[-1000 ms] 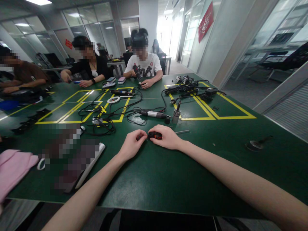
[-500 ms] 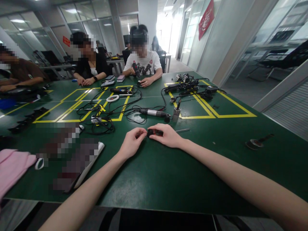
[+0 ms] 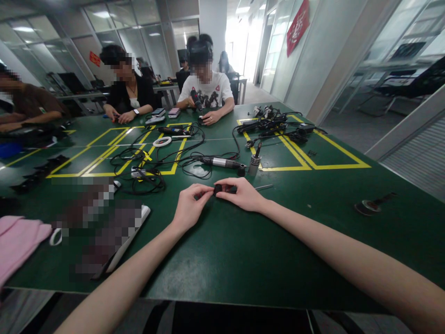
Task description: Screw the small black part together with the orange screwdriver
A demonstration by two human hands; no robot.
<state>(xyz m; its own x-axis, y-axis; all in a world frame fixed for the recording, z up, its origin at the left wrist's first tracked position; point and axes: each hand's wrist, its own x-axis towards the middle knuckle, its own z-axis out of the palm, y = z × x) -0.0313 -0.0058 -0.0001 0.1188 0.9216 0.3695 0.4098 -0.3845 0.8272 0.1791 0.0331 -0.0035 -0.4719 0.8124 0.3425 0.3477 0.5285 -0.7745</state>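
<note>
Between my hands, just above the green table (image 3: 278, 260), is a small black round part (image 3: 218, 189), partly covered by fingers. My right hand (image 3: 241, 195) grips it between thumb and fingers from the right. From the left, my left hand (image 3: 190, 204) is closed in a pinch, its fingertips meeting at the part's edge; anything tiny inside that pinch is hidden. A thin metal rod (image 3: 264, 187) lies just behind my right hand. Farther back are a corded black-and-silver tool (image 3: 219, 162) and an upright metal cylinder with a dark shaft (image 3: 255, 162).
Tangled cables (image 3: 146, 181) and a white ring (image 3: 162, 141) lie at left-centre, more cables (image 3: 274, 123) at back right. A disc with a shaft (image 3: 368, 207) sits right. Pink cloth (image 3: 21, 246) lies at left. Across the table, a person (image 3: 206, 95) holds a black tool.
The black part has turned between my fingers, and its reddish side no longer shows. My left fingertips have come up against its edge. Both arms stay nearly in place.
</note>
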